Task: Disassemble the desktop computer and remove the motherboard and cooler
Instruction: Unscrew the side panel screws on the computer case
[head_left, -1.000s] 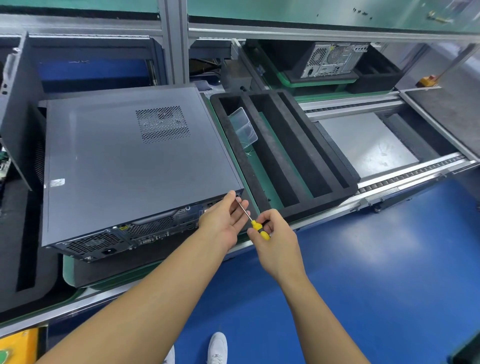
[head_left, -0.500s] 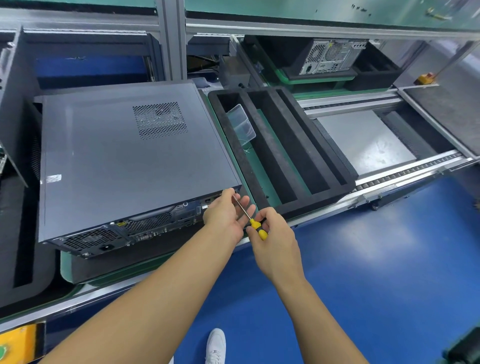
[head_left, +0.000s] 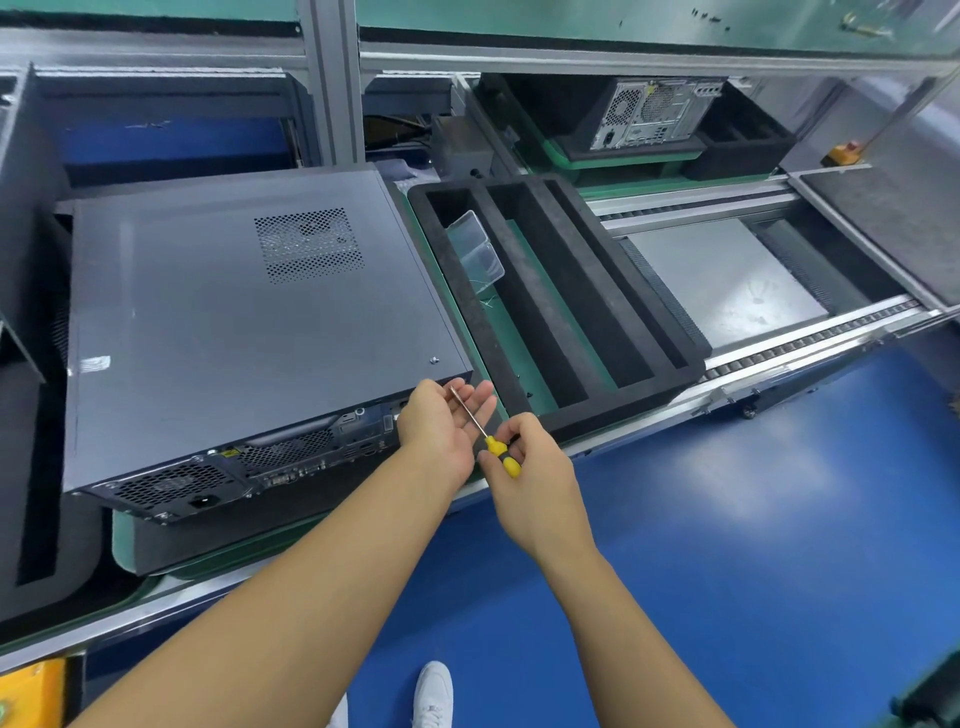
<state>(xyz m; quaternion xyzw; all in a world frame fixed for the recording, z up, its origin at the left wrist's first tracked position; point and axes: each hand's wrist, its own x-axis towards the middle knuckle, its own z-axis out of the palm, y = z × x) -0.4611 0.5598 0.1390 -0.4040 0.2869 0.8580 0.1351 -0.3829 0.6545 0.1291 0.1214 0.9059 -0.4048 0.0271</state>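
A dark grey desktop computer (head_left: 234, 322) lies on its side on a black foam pad, its rear ports facing me and its side panel closed. A small screw (head_left: 434, 359) lies on the panel near the near-right corner. My right hand (head_left: 537, 470) grips a screwdriver (head_left: 503, 456) by its yellow handle. Its shaft points up and left over the fingers of my left hand (head_left: 441, 426). That hand is held palm up with relaxed fingers beside the case's corner. The motherboard and cooler are hidden inside the case.
To the right of the case stands a black foam tray (head_left: 571, 291) with long slots, one holding a clear plastic box (head_left: 475, 252). Another computer (head_left: 654, 111) sits at the back right. A roller conveyor rail (head_left: 810, 340) edges the bench; the blue floor lies below.
My left hand has come off the case's corner and turned palm up under the screwdriver shaft. A screw now shows on the panel. The right hand has barely moved.
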